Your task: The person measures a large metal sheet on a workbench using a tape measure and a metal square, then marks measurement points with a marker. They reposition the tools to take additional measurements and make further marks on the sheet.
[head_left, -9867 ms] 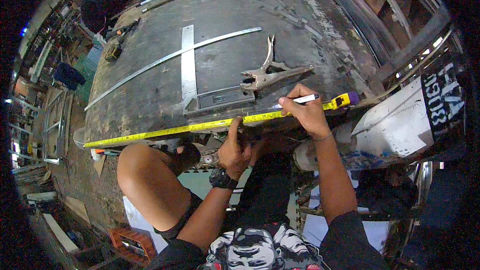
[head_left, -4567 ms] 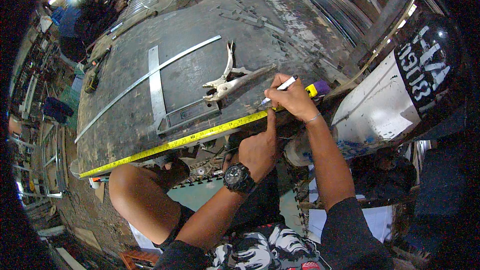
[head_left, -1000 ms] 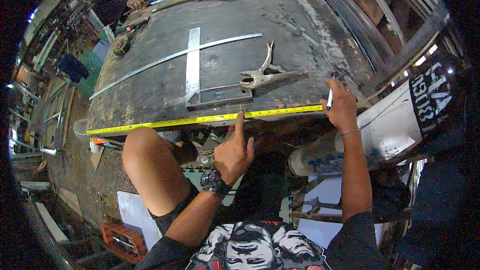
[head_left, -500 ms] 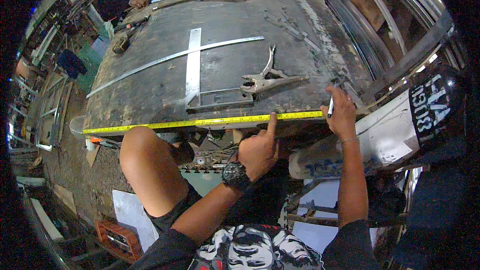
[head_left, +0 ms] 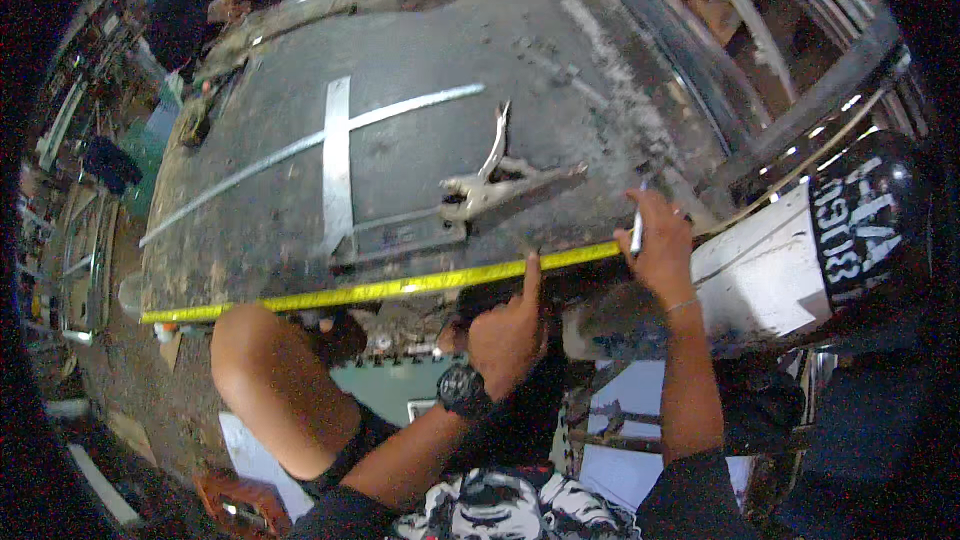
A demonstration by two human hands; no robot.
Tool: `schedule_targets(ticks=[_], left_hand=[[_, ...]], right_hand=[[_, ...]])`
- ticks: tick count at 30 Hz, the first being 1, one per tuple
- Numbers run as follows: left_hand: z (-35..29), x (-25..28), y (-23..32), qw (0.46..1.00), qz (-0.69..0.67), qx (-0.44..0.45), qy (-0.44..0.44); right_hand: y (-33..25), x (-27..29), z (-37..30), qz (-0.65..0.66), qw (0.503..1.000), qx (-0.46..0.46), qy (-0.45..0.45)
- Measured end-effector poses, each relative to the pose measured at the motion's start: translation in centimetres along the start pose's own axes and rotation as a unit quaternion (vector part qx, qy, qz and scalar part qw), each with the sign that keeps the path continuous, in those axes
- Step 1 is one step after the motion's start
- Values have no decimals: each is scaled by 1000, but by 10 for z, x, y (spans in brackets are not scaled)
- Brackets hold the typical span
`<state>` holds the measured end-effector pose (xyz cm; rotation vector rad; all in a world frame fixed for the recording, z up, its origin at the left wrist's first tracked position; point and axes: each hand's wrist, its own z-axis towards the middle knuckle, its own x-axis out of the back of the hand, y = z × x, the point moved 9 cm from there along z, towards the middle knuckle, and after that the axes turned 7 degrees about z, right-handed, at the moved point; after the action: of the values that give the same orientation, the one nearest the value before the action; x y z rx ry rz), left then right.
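A yellow measuring tape runs along the near edge of the dark worktable. My left hand, a black watch on its wrist, holds nothing; its index finger stretches out and touches the tape, while the other fingers curl in. At the tape's right end, my right hand is closed on a white marker pen. Whether it also grips the tape end is hidden. Beyond the tape lie locking pliers and a dark rectangular frame.
Two flat metal strips cross on the table: a wide one and a long thin one. A white and black cylinder lies to the right. Metal profiles line the far right. Another person's hand shows at the far left.
The whole view has shifted and tilted, so the table's contents sit further left and the tape slants more. Both hands keep their places at the tape, the marker still in my right hand.
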<state>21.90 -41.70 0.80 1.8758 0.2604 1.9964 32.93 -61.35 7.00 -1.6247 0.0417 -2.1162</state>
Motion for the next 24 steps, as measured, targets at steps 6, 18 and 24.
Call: schedule_targets(ticks=[6, 18, 24], left_hand=[[2, 6, 4, 999, -16, -37, -12], [33, 78, -4, 985, -170, -6, 36], [89, 124, -14, 974, -166, -54, 146]], right_hand=[[-10, 9, 0, -15, 1000, 2, 22], [-6, 11, -4, 32, 999, -33, -3], [-5, 7, -1, 44, 999, -29, -14]])
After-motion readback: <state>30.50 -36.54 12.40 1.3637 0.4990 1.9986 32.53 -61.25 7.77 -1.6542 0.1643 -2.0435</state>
